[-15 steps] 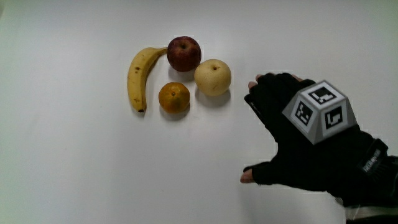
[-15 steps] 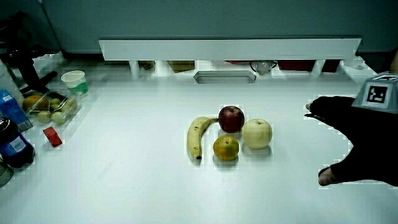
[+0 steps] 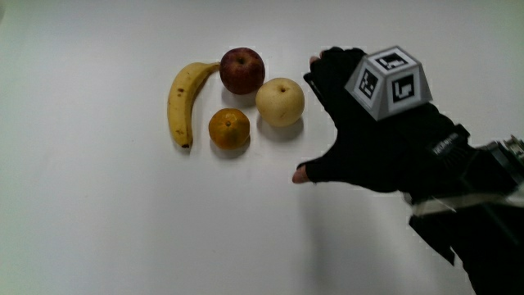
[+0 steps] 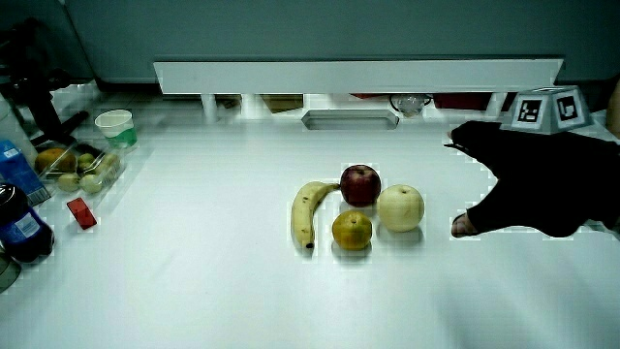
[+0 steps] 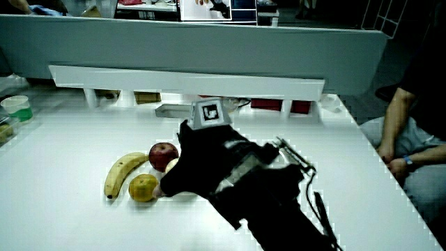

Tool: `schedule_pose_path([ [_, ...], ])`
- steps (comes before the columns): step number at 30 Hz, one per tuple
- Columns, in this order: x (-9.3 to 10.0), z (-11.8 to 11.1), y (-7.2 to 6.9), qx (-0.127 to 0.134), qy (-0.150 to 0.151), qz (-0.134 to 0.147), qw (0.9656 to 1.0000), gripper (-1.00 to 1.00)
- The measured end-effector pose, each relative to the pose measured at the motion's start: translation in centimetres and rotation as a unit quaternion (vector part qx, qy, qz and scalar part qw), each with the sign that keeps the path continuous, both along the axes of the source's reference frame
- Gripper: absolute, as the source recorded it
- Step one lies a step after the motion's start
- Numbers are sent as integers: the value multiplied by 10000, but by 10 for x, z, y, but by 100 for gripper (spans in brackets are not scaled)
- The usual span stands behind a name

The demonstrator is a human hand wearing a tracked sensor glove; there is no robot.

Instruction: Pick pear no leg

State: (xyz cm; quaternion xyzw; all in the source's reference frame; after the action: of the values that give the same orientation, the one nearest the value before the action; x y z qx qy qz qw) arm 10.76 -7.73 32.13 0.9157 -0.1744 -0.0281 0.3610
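Observation:
A pale yellow round pear lies on the white table beside a red apple and an orange. In a side view the pear sits free of the hand; in a side view only a sliver of the pear shows past the glove. The gloved hand hovers just beside the pear, fingers spread, thumb nearer the person, holding nothing. The patterned cube sits on its back. The hand is open toward the pear in both side views.
A banana lies beside the apple and orange. At the table's edge in a side view stand a cup, a clear box of small fruit, a small red item and bottles. A low white partition borders the table.
The hand has moved toward the pear and away from the person, now close beside the fruit. The fruits have not moved.

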Motion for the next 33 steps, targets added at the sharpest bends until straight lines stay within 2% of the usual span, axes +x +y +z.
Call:
schedule_pose_path([
  [1, -2, -1, -4, 110, -29, -37, 9999, 0],
  [2, -3, 1, -8, -112, -136, 6, 9998, 0],
  [6, -6, 6, -22, -336, -295, 168, 9989, 0],
  [7, -7, 10, -25, -266, -251, 192, 9991, 0],
  [9, -9, 14, -32, -485, -292, 282, 9980, 0],
  [10, -9, 20, -36, -347, -169, 321, 9987, 0],
  [11, -10, 22, -39, -527, -257, 348, 9977, 0],
  [12, -12, 24, -41, -575, -336, 353, 9972, 0],
  [16, -11, 47, -53, -782, -298, 553, 9950, 0],
  [19, -10, 56, -53, -940, -497, 581, 9926, 0],
  [21, -7, 66, -55, -945, -426, 710, 9921, 0],
  [23, -6, 75, -57, -1026, -506, 748, 9906, 0],
  [26, -4, 90, -62, -1108, -425, 891, 9889, 0],
  [27, -3, 93, -64, -1096, -479, 943, 9883, 0],
  [33, -4, 117, -66, -1189, -484, 1062, 9860, 0],
])
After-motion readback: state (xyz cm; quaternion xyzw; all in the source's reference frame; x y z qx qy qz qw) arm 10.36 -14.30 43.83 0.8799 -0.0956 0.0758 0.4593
